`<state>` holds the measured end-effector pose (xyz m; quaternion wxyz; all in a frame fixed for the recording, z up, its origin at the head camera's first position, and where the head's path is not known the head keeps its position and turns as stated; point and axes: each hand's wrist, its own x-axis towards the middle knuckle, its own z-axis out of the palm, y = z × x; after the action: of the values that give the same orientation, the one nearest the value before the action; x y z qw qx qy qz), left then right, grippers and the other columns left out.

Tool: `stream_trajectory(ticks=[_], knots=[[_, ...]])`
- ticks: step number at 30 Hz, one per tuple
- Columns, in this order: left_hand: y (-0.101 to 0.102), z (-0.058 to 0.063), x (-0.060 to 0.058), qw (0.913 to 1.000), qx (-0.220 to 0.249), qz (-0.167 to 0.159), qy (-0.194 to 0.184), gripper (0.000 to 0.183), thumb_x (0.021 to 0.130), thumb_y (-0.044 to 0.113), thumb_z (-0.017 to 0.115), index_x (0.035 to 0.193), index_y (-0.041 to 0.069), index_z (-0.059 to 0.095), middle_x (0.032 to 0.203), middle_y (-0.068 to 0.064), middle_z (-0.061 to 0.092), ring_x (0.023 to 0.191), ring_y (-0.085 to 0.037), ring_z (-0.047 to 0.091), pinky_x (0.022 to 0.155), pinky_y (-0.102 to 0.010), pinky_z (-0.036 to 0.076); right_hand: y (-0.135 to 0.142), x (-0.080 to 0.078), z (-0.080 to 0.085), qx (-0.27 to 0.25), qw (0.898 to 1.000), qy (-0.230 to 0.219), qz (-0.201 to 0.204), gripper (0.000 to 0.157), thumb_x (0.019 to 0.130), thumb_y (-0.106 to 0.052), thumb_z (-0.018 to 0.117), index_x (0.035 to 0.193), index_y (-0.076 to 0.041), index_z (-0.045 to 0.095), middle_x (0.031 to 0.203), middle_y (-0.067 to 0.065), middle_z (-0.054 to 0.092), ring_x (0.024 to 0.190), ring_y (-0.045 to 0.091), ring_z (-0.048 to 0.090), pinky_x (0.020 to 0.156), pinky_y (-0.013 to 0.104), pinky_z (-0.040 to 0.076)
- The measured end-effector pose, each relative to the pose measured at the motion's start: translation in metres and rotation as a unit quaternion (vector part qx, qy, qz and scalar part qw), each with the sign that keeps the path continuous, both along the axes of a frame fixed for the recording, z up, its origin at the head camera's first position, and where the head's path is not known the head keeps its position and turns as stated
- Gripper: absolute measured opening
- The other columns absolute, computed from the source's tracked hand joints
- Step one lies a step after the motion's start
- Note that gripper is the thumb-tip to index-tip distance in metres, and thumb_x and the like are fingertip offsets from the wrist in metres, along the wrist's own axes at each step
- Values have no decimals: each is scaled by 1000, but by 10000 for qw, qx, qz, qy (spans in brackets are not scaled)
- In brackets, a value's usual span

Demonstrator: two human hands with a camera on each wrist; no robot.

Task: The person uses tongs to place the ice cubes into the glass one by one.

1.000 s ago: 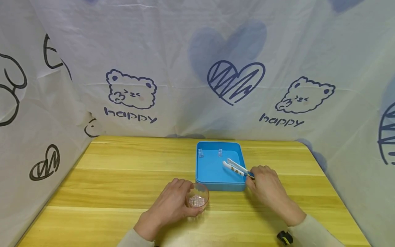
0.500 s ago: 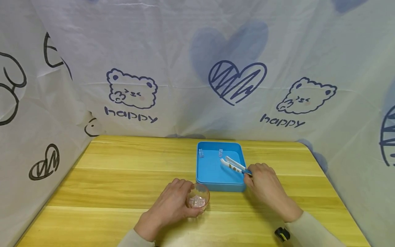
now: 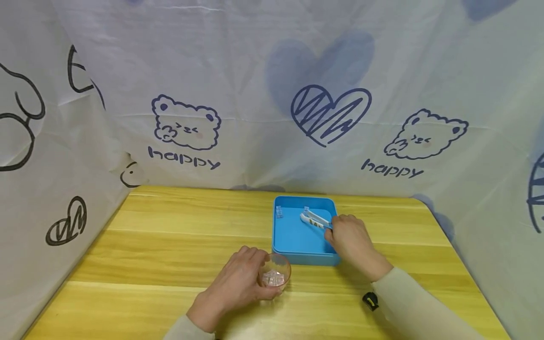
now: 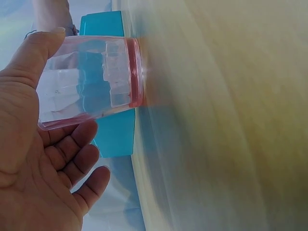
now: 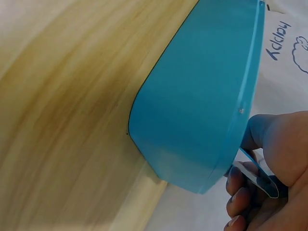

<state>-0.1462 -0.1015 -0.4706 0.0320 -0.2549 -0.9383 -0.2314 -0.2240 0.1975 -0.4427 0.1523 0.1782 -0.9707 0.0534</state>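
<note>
My left hand [image 3: 233, 281] holds a clear cup [image 4: 57, 96] with a pinkish rim, thumb on one side and fingers on the other. The cup stands upright on the table and has several clear cubes [image 3: 273, 278] inside. In my right hand [image 3: 352, 241] is a pair of tongs [image 3: 314, 223] with white arms and a blue handle end. Its arms are apart, and the tips reach over the blue box [image 3: 297, 242], right at a small clear block [image 3: 306, 208]. Another clear piece [image 3: 278, 212] lies along the box's left wall. The right wrist view shows the fingers around the tongs' handle [image 5: 262, 178].
The blue box stands just behind and right of the cup, its front wall near the cup's rim. Wood-grain table [image 3: 170, 236] extends to both sides. A white printed cloth [image 3: 250, 94] hangs behind the table and at its sides.
My right hand has moved left and farther into the box, bringing the tongs' tips up to the back clear block. The left hand and cup have stayed in place.
</note>
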Motion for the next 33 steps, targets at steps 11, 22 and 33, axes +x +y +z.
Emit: stream_trajectory(ticks=[11, 22, 33], knots=[[2, 6, 1, 9964, -549, -27, 650, 65, 77, 63, 85, 113, 11, 69, 102, 4, 66, 97, -15, 54, 85, -36, 49, -2, -10, -3, 45, 9997, -193, -164, 30, 93, -13, 69, 69, -9, 52, 65, 4, 48, 63, 24, 47, 59, 39, 43], [0, 5, 1, 9970, -514, -45, 574, 65, 78, 64, 85, 113, 12, 69, 103, 3, 67, 97, -15, 54, 86, -36, 50, 3, 13, 2, -167, 9997, -138, 60, 30, 94, -11, 68, 69, -11, 52, 64, 2, 43, 64, 22, 43, 62, 36, 38], [-1, 5, 0, 9980, -377, -94, 502, 64, 78, 61, 86, 113, 10, 68, 101, 3, 66, 94, -14, 52, 83, -35, 49, 12, 46, 14, -605, 9974, 46, 387, 32, 93, -8, 69, 69, -14, 49, 64, -2, 37, 64, 17, 37, 63, 31, 32]])
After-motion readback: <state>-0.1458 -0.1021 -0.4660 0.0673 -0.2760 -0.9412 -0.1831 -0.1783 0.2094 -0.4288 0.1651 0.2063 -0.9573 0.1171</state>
